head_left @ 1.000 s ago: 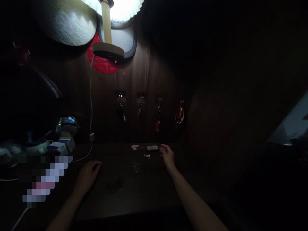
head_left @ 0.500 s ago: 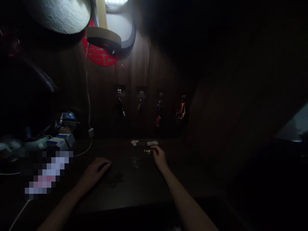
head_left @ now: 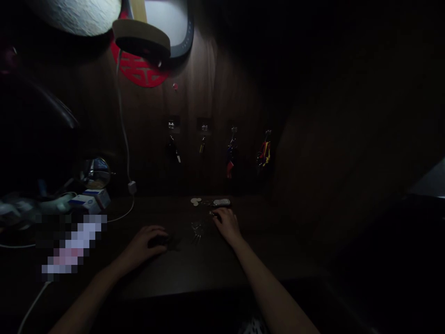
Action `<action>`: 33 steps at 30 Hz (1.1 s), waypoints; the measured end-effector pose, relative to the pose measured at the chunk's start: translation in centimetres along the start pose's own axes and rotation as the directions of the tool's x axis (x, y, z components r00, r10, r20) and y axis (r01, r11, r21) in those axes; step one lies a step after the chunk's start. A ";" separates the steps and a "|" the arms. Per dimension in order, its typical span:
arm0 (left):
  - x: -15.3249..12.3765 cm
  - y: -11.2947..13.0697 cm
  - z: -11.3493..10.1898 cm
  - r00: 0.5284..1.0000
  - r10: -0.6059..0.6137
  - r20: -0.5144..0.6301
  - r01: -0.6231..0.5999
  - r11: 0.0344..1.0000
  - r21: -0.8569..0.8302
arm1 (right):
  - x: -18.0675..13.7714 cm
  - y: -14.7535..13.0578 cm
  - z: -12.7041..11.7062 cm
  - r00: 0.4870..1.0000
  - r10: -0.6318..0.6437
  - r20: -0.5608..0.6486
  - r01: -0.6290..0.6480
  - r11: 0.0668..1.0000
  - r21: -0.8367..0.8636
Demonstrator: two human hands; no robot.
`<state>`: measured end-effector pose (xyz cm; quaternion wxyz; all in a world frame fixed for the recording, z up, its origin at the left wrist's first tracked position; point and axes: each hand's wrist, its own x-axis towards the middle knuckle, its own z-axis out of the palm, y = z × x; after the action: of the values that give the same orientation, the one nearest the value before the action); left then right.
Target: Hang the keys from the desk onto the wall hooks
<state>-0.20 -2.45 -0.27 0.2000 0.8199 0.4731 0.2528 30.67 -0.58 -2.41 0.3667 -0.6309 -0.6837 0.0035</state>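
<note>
Desk (head_left: 205, 273) under four key bunches (head_left: 231, 155): left hand (head_left: 144, 248) curled over a dark tangle (head_left: 172, 242), right hand (head_left: 225, 225) curled.

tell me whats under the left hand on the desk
The left hand is cupped over a small dark object on the dark desk top. Only its far end shows past the fingers; the rest is covered, and it is too dim to tell what it is.

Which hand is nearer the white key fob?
Right: the right hand is just in front of the white key fob; the left hand sits farther off, to its left.
</note>
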 end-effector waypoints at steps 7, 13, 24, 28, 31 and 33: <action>2.3 -0.4 0.2 0.996 -0.044 -0.084 0.040 0.998 -0.046 | 0.0 -0.1 0.0 1.000 -0.007 0.018 0.007 1.000 0.001; 2.4 -1.0 0.7 0.973 -0.153 -0.170 0.124 0.977 -0.171 | 0.1 -0.1 -0.2 1.000 -0.007 0.014 0.006 0.999 0.046; 1.6 -0.6 0.5 0.869 -0.228 -0.440 0.128 0.961 -0.245 | 0.3 -1.5 -1.5 0.985 0.020 -0.170 0.042 0.935 0.353; 0.9 0.6 1.0 0.863 0.018 -0.504 -0.028 1.000 -0.012 | -0.1 -4.7 -1.5 0.982 -0.048 -0.180 0.125 0.887 0.444; 0.5 1.6 1.4 0.878 0.167 -0.449 -0.129 0.985 0.116 | -0.6 -7.5 -0.5 0.984 -0.126 -0.129 0.174 0.846 0.504; 0.4 1.9 1.7 0.883 0.209 -0.419 -0.152 0.974 0.166 | -0.9 -9.1 0.5 0.981 -0.176 -0.081 0.192 0.818 0.542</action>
<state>2.27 -3.17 -0.44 0.0119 0.7947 0.4424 0.4155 22.55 -2.97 1.01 0.5395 -0.4309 -0.7066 0.1547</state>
